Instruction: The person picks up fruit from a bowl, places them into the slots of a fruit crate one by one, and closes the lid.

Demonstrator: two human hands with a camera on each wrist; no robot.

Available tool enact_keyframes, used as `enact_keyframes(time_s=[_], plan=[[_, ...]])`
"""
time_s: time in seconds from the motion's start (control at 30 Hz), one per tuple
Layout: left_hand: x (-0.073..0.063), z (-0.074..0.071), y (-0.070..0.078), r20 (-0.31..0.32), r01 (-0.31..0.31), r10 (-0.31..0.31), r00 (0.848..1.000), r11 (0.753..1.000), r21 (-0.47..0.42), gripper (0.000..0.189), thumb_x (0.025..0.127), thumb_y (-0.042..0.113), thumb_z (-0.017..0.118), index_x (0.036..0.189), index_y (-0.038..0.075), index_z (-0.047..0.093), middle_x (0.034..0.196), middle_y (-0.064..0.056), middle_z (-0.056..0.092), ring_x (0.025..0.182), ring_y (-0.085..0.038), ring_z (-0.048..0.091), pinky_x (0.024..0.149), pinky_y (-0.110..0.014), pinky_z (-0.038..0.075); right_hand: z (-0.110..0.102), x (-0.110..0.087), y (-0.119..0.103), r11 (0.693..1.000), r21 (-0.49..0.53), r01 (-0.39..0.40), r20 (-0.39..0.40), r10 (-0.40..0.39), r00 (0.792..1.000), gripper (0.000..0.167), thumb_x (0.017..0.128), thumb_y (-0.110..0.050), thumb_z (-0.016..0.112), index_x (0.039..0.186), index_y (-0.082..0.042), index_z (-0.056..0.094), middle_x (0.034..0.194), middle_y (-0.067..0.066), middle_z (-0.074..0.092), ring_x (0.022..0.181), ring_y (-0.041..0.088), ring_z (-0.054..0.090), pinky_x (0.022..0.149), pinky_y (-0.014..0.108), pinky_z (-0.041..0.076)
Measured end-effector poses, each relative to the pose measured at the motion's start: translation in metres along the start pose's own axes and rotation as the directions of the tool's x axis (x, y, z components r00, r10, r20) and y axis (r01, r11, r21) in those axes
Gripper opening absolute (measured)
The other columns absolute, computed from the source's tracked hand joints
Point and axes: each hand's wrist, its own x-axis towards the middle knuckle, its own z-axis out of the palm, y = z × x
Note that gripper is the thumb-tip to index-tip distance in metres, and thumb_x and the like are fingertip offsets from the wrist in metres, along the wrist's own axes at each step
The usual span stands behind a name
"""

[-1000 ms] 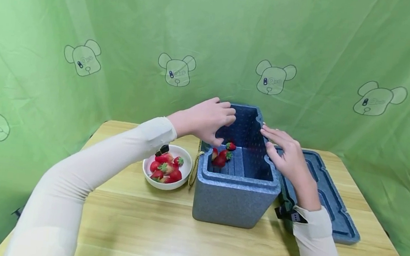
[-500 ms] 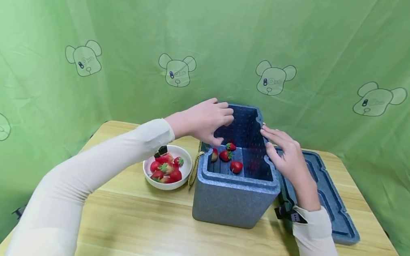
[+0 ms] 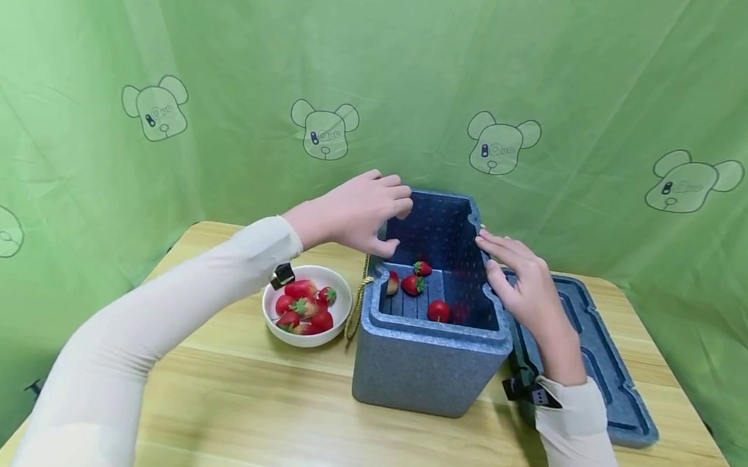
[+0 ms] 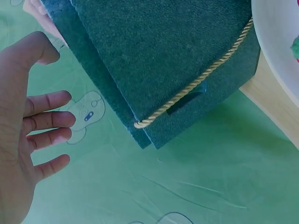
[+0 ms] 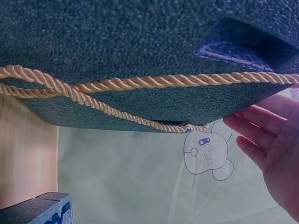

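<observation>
My left hand [image 3: 362, 212] hovers over the left rim of a blue-grey foam box [image 3: 425, 371]. In the left wrist view its fingers [image 4: 49, 120] are loosely bent with nothing between them. Inside the box lie several strawberries, among them a red one [image 3: 438, 311] near the front wall and another [image 3: 412, 285] further left. My right hand [image 3: 526, 280] rests on the box's right rim with extended fingers. The right wrist view has that hand [image 5: 275, 140] against the box's side. A white bowl [image 3: 304, 339] of strawberries [image 3: 304, 307] stands left of the box.
A blue-grey foam lid [image 3: 603, 357] lies on the wooden table [image 3: 277, 425] to the right of the box. Gold rope [image 4: 201, 79] hangs along the box's left side, and more rope [image 5: 140, 83] crosses its right side. Green cloth [image 3: 389, 57] hangs behind.
One strawberry has rolled right and forward across the box floor, away from the others. My left hand has drawn back slightly left. The right hand stays on the rim.
</observation>
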Motion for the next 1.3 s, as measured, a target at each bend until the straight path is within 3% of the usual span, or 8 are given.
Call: enact_keyframes(time_s=[0.2, 0.47, 0.73, 0.93, 1.13, 1.3], plan=[[-0.015, 0.003, -0.008, -0.022, 0.049, -0.049, 0.999, 0.999, -0.022, 0.039, 0.088, 0.044, 0.060, 0.106, 0.010, 0.065, 0.108, -0.005, 0.062, 0.104, -0.026, 0.054, 0.089, -0.042, 0.043, -0.001, 0.000, 0.001, 1.000, -0.006, 0.016, 0.007, -0.016, 1.000, 0.037, 0.100, -0.012, 0.056, 0.136, -0.008, 0.065, 0.144, 0.014, 0.061, 0.137, 0.039, 0.053, 0.122, 0.044, 0.033], [-0.041, 0.021, -0.021, -0.049, 0.092, -0.094, 0.994, 0.995, -0.030, 0.037, 0.088, 0.044, 0.062, 0.107, 0.012, 0.064, 0.108, -0.005, 0.064, 0.104, -0.025, 0.054, 0.091, -0.042, 0.045, -0.001, -0.002, 0.002, 0.999, -0.020, 0.035, 0.003, -0.035, 0.999, 0.037, 0.101, -0.012, 0.055, 0.136, -0.006, 0.065, 0.143, 0.015, 0.061, 0.136, 0.038, 0.054, 0.124, 0.032, 0.027], [-0.069, 0.041, -0.027, 0.052, 0.134, -0.132, 0.990, 0.991, -0.025, 0.046, 0.089, 0.046, 0.061, 0.114, 0.007, 0.065, 0.115, -0.010, 0.065, 0.109, -0.028, 0.056, 0.094, -0.046, 0.047, 0.000, -0.001, 0.003, 0.999, -0.016, 0.038, 0.002, -0.038, 0.999, 0.037, 0.101, -0.012, 0.055, 0.136, -0.006, 0.065, 0.143, 0.016, 0.061, 0.136, 0.038, 0.053, 0.125, 0.034, 0.027], [-0.087, 0.059, -0.028, 0.124, 0.148, -0.142, 0.982, 0.988, -0.042, 0.040, 0.087, 0.042, 0.064, 0.106, 0.008, 0.067, 0.107, -0.007, 0.065, 0.106, -0.027, 0.057, 0.090, -0.045, 0.047, 0.000, -0.001, 0.002, 0.999, -0.013, 0.042, -0.005, -0.042, 0.999, 0.037, 0.100, -0.010, 0.056, 0.135, -0.005, 0.065, 0.143, 0.017, 0.062, 0.136, 0.039, 0.053, 0.125, 0.036, 0.027], [-0.099, 0.074, -0.026, 0.175, 0.165, -0.151, 0.973, 0.984, -0.069, 0.036, 0.086, 0.040, 0.069, 0.104, 0.008, 0.066, 0.105, -0.007, 0.065, 0.105, -0.027, 0.057, 0.092, -0.047, 0.048, 0.001, -0.001, 0.003, 0.999, -0.015, 0.050, -0.024, -0.050, 0.998, 0.037, 0.099, -0.009, 0.057, 0.134, -0.004, 0.066, 0.142, 0.017, 0.062, 0.135, 0.038, 0.053, 0.125, 0.034, 0.026], [-0.106, 0.087, -0.021, 0.206, 0.140, -0.123, 0.971, 0.988, -0.070, 0.037, 0.086, 0.039, 0.068, 0.105, 0.007, 0.066, 0.104, -0.006, 0.064, 0.102, -0.026, 0.056, 0.088, -0.045, 0.047, 0.003, 0.002, 0.005, 0.997, 0.009, 0.075, -0.038, -0.074, 0.997, 0.036, 0.098, -0.006, 0.057, 0.133, -0.002, 0.066, 0.140, 0.019, 0.063, 0.134, 0.039, 0.054, 0.125, 0.035, 0.026]])
